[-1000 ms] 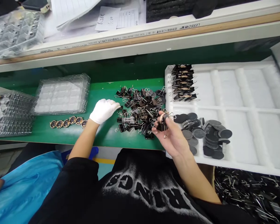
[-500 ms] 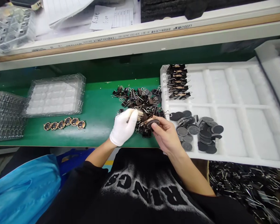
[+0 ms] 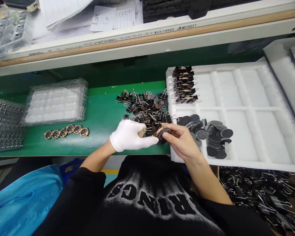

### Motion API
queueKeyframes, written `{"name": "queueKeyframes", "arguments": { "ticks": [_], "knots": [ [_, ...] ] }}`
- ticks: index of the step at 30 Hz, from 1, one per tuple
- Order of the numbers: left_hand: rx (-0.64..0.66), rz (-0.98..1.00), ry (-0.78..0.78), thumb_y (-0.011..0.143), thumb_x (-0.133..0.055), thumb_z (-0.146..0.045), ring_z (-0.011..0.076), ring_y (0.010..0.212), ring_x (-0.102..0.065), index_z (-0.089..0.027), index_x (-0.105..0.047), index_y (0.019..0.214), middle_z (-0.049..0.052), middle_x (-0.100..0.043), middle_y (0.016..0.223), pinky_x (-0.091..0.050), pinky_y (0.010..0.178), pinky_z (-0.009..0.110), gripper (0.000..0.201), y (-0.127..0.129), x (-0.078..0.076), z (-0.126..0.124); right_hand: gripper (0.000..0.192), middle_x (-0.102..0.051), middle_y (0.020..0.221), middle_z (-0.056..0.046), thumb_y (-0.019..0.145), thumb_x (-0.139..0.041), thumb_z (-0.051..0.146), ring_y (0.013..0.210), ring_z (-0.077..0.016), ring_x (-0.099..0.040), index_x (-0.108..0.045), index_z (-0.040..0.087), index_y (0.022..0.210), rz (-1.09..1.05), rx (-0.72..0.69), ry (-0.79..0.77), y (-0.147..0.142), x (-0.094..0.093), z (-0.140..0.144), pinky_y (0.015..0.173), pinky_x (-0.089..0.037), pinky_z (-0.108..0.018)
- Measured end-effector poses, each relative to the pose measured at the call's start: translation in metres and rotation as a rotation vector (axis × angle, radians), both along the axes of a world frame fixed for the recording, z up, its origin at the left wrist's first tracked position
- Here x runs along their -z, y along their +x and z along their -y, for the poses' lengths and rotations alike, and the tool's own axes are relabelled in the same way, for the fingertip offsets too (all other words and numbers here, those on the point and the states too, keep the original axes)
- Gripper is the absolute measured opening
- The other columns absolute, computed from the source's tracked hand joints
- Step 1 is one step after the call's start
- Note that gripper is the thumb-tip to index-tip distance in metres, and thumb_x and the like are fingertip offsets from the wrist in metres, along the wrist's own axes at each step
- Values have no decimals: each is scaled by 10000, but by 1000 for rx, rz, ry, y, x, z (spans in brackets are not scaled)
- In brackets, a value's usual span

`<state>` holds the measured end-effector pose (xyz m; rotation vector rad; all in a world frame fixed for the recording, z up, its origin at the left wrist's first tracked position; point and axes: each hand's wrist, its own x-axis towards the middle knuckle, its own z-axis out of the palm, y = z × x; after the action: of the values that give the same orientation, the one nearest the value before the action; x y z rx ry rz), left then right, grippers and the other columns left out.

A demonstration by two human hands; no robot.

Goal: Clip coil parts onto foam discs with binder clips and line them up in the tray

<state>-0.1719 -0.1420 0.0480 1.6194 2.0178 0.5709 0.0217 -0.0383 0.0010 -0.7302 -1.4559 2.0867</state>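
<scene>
Gloved left hand [image 3: 130,137] pulled in from the clip pile since a second ago, now meeting bare right hand [image 3: 180,139] at the front edge of the green mat [image 3: 100,114]. Both pinched shut on one black binder clip [image 3: 162,132] with a round disc. Loose binder clip pile [image 3: 145,106] just behind. Dark discs [image 3: 211,137] heaped in the white foam tray [image 3: 248,111] to the right; clipped pieces [image 3: 184,83] rowed at its back-left corner.

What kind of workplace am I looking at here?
Probably a small-parts assembly bench in a factory: a pile of binder clips on a green bench, dark discs in a compartmented white foam tray, stacked clear blister trays.
</scene>
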Motion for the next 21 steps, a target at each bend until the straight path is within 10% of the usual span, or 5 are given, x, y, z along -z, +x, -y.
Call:
{"name": "queueKeyframes", "arguments": {
  "ticks": [12,21],
  "knots": [
    [89,158,-47,921,-491,-467,86,523,-280,-207,-317,551,-55,-312,514,-256,531,276,485,-12,0,-1,153,-793,1154,-40,906,-802,402,1047,-230,-726,-826,288,1006,73,-61,222,7,-17,-22,954,-579,-384],
    [375,128,-126,980,-467,-462,94,518,-286,-199,-352,562,-50,-323,532,-263,558,299,507,-14,-12,-4,168,-814,959,-33,868,-804,409,857,-245,-737,-849,278,963,248,-438,534,17,-36,-62,812,-593,-368]
  ]
}}
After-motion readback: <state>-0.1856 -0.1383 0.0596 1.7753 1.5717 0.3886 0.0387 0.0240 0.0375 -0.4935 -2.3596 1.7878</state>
